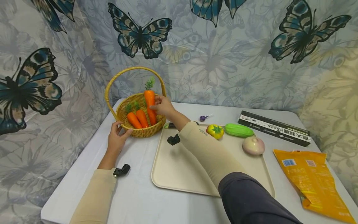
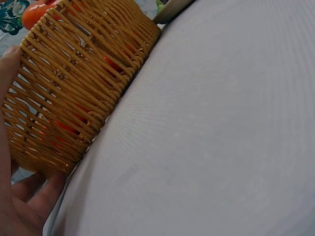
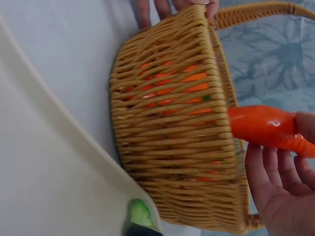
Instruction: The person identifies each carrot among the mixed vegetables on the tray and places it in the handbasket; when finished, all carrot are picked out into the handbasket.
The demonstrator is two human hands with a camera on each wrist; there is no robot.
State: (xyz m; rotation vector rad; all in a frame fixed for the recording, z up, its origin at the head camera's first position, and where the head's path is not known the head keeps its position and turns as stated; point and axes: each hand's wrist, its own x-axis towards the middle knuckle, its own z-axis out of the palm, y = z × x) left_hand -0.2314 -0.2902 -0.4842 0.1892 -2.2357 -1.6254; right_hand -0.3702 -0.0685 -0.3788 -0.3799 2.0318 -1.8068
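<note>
A wicker basket (image 1: 148,133) with a tall handle stands at the back left of the table, and several carrots (image 1: 134,120) lie in it. My right hand (image 1: 163,107) holds one carrot (image 1: 149,96) nearly upright, thumb on one side and fingers on the other. Its leafy top points up, and its lower part is still inside the basket. At the basket's near left side, my left hand (image 1: 117,138) grips the rim by the foot of the handle. The left wrist view shows its thumb at the rim and fingertips (image 2: 47,194) against the basket's underside.
A beige tray (image 1: 179,171) under my right arm bears a yellow-green tomato-like piece (image 1: 215,131), a green cucumber-like vegetable (image 1: 239,130) and a pinkish onion (image 1: 253,145). Behind it lies a small purple thing (image 1: 203,118). A black pasta box (image 1: 274,128) and an orange bag (image 1: 314,183) lie right.
</note>
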